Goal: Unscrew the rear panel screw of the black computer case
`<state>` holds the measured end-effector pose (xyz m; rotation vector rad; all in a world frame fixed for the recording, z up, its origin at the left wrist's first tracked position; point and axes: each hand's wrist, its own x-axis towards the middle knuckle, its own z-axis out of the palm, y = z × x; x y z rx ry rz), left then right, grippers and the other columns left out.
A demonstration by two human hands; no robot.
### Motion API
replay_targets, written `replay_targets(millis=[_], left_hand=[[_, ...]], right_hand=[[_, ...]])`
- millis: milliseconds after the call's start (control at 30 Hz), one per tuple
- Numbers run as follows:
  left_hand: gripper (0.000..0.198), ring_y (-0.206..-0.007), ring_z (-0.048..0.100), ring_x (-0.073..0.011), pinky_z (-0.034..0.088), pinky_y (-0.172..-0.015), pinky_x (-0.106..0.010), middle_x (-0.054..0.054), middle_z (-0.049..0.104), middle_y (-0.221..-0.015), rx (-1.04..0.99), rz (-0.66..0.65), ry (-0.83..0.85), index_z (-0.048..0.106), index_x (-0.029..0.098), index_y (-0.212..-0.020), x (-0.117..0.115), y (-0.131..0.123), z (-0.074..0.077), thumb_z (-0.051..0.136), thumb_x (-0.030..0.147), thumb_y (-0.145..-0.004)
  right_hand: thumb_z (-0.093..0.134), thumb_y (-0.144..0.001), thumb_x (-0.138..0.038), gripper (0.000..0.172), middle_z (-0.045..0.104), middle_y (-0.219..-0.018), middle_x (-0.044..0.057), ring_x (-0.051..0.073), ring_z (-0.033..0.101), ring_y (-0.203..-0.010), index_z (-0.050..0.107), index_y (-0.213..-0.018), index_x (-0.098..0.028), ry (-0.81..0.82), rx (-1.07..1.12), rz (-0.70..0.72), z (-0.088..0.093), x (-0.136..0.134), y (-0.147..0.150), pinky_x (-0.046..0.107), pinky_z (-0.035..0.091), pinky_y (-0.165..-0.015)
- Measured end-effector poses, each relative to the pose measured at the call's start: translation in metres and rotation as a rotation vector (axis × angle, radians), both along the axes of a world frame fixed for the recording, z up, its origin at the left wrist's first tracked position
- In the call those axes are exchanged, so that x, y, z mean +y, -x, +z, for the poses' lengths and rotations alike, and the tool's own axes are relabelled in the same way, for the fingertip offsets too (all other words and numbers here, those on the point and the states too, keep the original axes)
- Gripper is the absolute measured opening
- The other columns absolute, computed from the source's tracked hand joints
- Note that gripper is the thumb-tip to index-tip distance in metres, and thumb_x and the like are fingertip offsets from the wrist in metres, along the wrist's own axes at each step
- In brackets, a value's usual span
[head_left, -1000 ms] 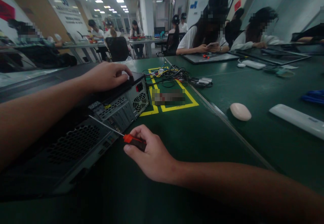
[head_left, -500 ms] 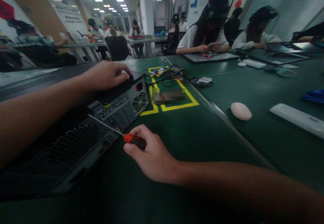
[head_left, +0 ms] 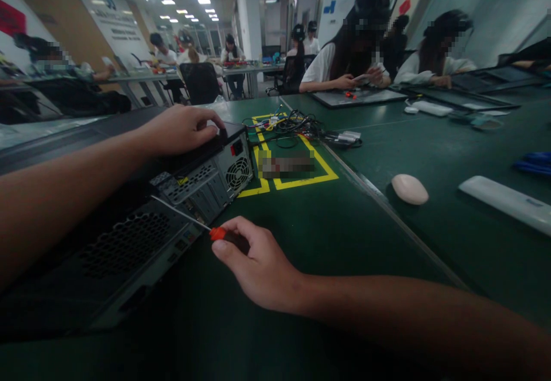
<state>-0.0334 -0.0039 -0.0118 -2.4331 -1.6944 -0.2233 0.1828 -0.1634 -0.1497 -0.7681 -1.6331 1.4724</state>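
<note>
A dark computer case (head_left: 129, 240) fills the view from eight to ten o'clock on a green bench (head_left: 327, 237), its back panel, with vents and a round fan grille, turned toward three o'clock. At ten o'clock the left hand (head_left: 189, 128) lies on top of the case, fingers bent and loosely spread near its edge. At six o'clock the right hand (head_left: 252, 257) pinches the handle of a screwdriver (head_left: 217, 233) between thumb and fingers; the thin shaft points toward ten o'clock, its tip at the back of the case. Whether the tip sits in a screw is too small to tell. A tangle of cables (head_left: 301, 123) lies at one o'clock, beyond the yellow tape (head_left: 305, 183) and a blurred-out thing (head_left: 286, 164) on the bench. At three o'clock are a pale rounded thing (head_left: 410, 189) and, farther out, a long white bar (head_left: 505, 203). Toward one o'clock, a co-worker (head_left: 316, 71) in white leans over a flat dark panel (head_left: 361, 98).
</note>
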Motion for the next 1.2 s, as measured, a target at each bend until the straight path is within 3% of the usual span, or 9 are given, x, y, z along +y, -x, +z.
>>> replay_targets(millis=[167,333,500,1200], left_hand=[[0.05,-0.076,0.06,-0.0183,0.042,-0.079,-0.032,-0.005,0.07,-0.087,-0.007,-0.012,0.021,0.079,0.016,-0.133,-0.0002,0.0008,0.0011,0.048,0.037,-0.1],[0.051,-0.076,0.061,-0.0192,0.042,-0.076,-0.031,-0.004,0.069,-0.084,-0.006,-0.026,0.013,0.079,0.016,-0.132,0.0006,0.002,0.0012,0.049,0.04,-0.099],[0.051,-0.076,0.06,-0.0187,0.041,-0.076,-0.031,-0.004,0.068,-0.084,-0.005,-0.031,0.021,0.078,0.015,-0.133,0.0011,0.0028,0.0006,0.047,0.038,-0.1],[0.052,-0.076,0.061,-0.0203,0.042,-0.077,-0.033,-0.006,0.069,-0.084,-0.005,-0.017,0.025,0.079,0.015,-0.133,-0.0014,-0.0003,0.0023,0.047,0.039,-0.1]], right_hand=[[0.064,-0.107,-0.035,0.017,0.064,-0.086,-0.002,0.017,0.061,-0.081,0.069,-0.1,-0.021,-0.036,-0.025,0.003,0.0039,0.0,-0.0023,0.032,0.046,-0.074],[0.08,-0.094,-0.035,0.027,0.066,-0.091,-0.003,0.017,0.063,-0.083,0.062,-0.111,-0.024,0.01,-0.062,-0.039,0.006,-0.0005,-0.0037,0.032,0.049,-0.077],[0.075,-0.095,-0.028,0.018,0.063,-0.09,-0.004,0.016,0.06,-0.083,0.06,-0.102,-0.024,-0.006,-0.019,-0.027,0.0039,0.0009,-0.0014,0.032,0.046,-0.076],[0.075,-0.096,-0.031,0.017,0.063,-0.09,-0.003,0.017,0.06,-0.083,0.061,-0.101,-0.023,0.015,-0.02,-0.023,0.0063,0.0011,-0.0018,0.033,0.046,-0.077]])
